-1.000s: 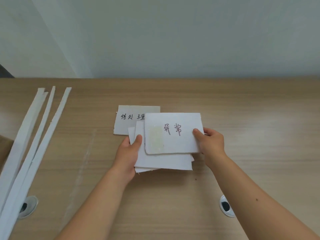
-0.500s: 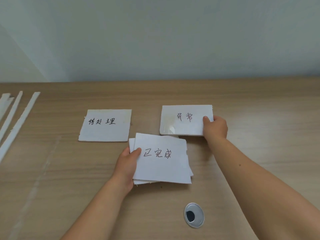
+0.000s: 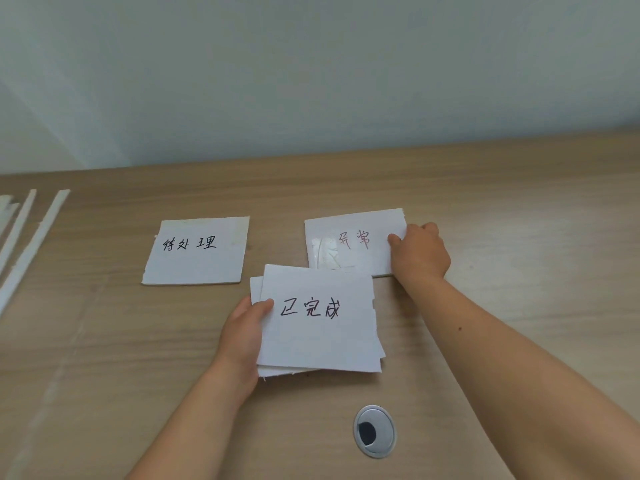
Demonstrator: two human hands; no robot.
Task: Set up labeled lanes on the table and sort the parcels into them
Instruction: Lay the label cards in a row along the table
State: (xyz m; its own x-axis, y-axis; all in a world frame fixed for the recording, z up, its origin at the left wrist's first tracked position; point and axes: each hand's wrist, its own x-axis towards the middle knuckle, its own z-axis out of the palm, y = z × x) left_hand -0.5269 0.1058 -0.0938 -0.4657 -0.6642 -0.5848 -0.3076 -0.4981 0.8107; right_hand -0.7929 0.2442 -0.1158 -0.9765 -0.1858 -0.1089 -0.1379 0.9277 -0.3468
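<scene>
Three white label cards show on the wooden table. A card with black writing lies flat at the left. A card with red writing lies flat further right; my right hand holds its right edge, thumb on top. My left hand grips the left edge of a small stack of cards, thumb on the top card with black writing. The stack's far edge overlaps the near edge of the red-lettered card. No parcels are in view.
Several long white strips lie at the table's left edge. A round metal cable grommet is set into the table near me. A pale wall rises behind the table's far edge.
My right hand pulled the red-lettered card off the stack and set it down to the right of the first card. The view shifted right, so the strips slid toward the left edge.
</scene>
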